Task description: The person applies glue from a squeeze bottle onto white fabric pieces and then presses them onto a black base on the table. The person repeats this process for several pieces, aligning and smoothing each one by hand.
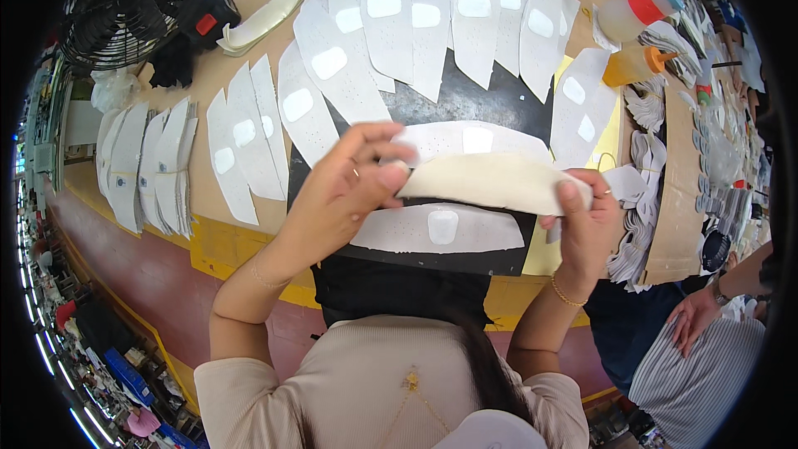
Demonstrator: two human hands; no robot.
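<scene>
At the far left a black fan (pixel 137 0) stands at the back corner of the workbench (pixel 212 245), and below it stacks of white cut-out pieces (pixel 145 166) lie bundled near the bench's yellow edge. Next to them, single white perforated pieces (pixel 249 137) with a glossy patch on each fan out in a row that runs on along the back of the bench.

The left hand (pixel 345 191) is raised over the bench, thumb and fingertips pinched shut on the left end of a cream curved strip (pixel 490 183) (a long piece, slightly bowed). The strip is held in the air between both hands, above a black mat (pixel 465 100). On that mat, one white perforated piece (pixel 440 229) lies just below the strip and another (pixel 474 140) just above it.

The right hand (pixel 586 224) grips the strip's right end, thumb on top and fingers curled under.

Right of the mat stand two squeeze bottles, one with a red cap (pixel 640 12) and one orange (pixel 636 65), beside heaps of small white pieces (pixel 657 108). At the lower right edge, another person's hand (pixel 694 316) rests on striped cloth.
</scene>
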